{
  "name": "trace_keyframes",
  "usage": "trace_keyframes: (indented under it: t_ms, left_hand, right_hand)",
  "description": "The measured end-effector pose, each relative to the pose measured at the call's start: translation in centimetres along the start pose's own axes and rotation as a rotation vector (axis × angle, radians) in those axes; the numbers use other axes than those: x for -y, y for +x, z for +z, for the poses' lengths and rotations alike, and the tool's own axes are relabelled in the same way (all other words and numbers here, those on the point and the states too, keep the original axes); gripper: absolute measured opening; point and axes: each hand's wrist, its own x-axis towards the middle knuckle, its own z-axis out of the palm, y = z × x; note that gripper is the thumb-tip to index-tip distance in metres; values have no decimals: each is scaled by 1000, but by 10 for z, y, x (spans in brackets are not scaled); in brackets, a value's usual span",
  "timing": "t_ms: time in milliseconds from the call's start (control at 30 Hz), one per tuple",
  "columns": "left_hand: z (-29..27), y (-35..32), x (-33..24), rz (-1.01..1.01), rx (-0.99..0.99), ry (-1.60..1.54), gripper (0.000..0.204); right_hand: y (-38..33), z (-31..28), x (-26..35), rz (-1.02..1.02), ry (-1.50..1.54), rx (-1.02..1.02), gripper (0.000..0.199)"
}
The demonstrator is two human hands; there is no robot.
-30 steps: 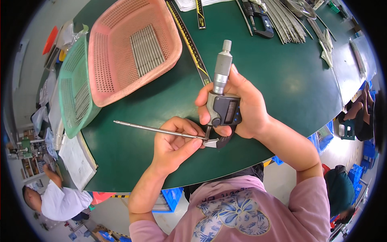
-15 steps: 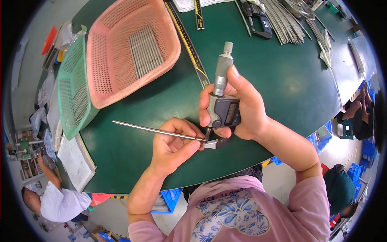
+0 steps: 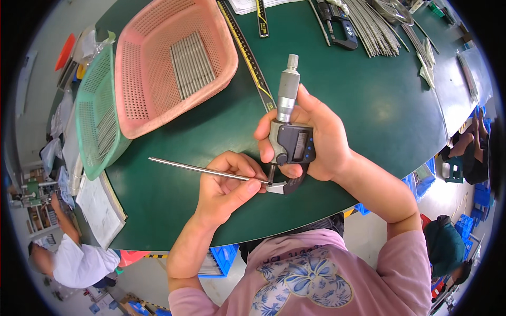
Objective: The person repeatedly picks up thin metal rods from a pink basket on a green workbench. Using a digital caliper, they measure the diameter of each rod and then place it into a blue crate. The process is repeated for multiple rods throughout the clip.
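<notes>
Both hands raised: left hand (image 3: 226, 187) w/ rod (image 3: 200, 169), right hand (image 3: 321, 139) w/ micrometer (image 3: 289, 131).

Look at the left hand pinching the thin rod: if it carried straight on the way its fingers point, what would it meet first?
Probably the digital micrometer in the right hand; the left hand's fingertips almost touch its frame.

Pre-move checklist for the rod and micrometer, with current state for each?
1. Left hand grips the thin metal rod near its right end: ok.
2. Right hand holds the digital micrometer by its body, thimble pointing up: ok.
3. Rod tip sits in the micrometer's measuring gap: ok.
4. Spindle closed onto the rod: cannot tell.
5. Display facing the person: ok; reading too small to tell.
6. Pink basket with more rods within reach on the green table: ok.
</notes>
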Motion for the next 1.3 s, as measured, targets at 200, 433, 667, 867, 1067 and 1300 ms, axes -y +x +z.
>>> trace_keyframes:
  t_ms: [200,433,667,867,1067,1300]
  left_hand:
    - [-2,0,2,9,27,-19,16]
    - [-2,1,2,6,46,-13,17]
    - [4,2,-2,0,7,9,14]
    - [3,2,-2,-50,-21,61,16]
    - [-3,-4,-6,37,-16,4,11]
    - [-15,-19,-35,-211,59,319,23]
  right_hand:
    - [-1,1,1,42,23,-10,69]
    - [-1,-1,0,12,-20,-13,70]
    - [-1,-1,2,18,-52,-17,70]
    - [-3,-1,3,-10,-72,-4,71]
    - [-4,4,5,16,-20,17,68]
    - [-7,3,9,-280,-168,-120,30]
